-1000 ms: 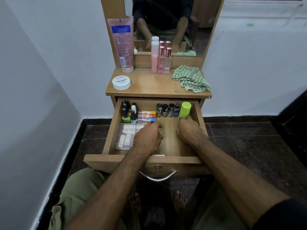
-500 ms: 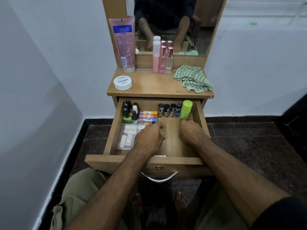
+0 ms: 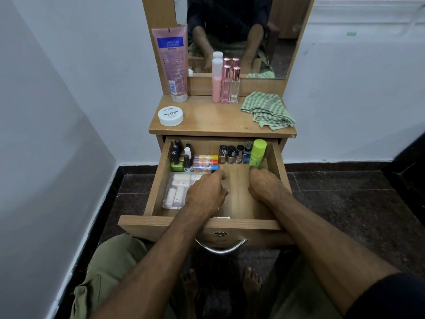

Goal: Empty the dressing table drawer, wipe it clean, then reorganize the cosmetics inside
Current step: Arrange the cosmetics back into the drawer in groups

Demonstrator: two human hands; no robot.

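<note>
Head view: drawer (image 3: 156, 194) is pulled out below the tabletop, cosmetics lined up inside. Green bottle (image 3: 258, 153) upright at drawer's back-right corner; prob. light, smooth plastic, tippy, so grip low on body. Right hand (image 3: 266, 187) fingertips at its base; grip can't tell. Left hand (image 3: 207, 192) curled mid-drawer, contents hidden.
</note>
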